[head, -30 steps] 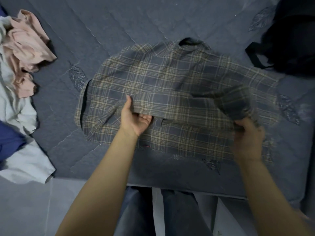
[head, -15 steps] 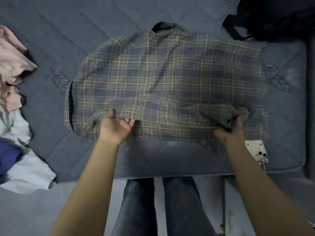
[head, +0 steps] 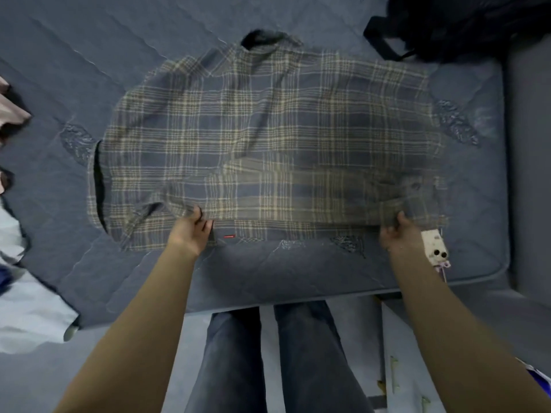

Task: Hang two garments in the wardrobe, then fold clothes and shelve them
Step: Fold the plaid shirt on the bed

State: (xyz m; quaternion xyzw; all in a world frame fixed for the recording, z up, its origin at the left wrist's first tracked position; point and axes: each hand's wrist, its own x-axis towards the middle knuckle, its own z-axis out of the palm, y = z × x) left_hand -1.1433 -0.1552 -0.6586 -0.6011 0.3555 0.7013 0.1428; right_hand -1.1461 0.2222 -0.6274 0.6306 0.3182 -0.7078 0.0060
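I see my left hand (head: 190,234) curled onto the near edge of the plaid shirt (head: 268,129), fingers bent over a fold of cloth and pinching it. My right hand (head: 398,234) does the same further along that edge, thumb and fingers closed on a bunched piece of the fabric, which looks like a sleeve laid across the body, though the blur there keeps me from being sure. Between my two hands the held strip runs in a fairly straight band. Beyond my hands the shirt lies spread flat on the bed (head: 89,55), its collar at the far side, away from me, and one sleeve opening out past my left hand. A small red tag (head: 229,236) shows on the hem just beside my left hand.

Just beside my right hand, on its outer side, a white phone (head: 435,245) lies on the bed with a little pink bow charm at its near end. Far beyond my right hand sits a black bag (head: 465,25) with a strap. Well out past my left hand lie a pink garment (head: 12,114) and a white garment (head: 29,308), the latter hanging over the bed's edge. Below my arms are my legs in dark jeans (head: 238,368).
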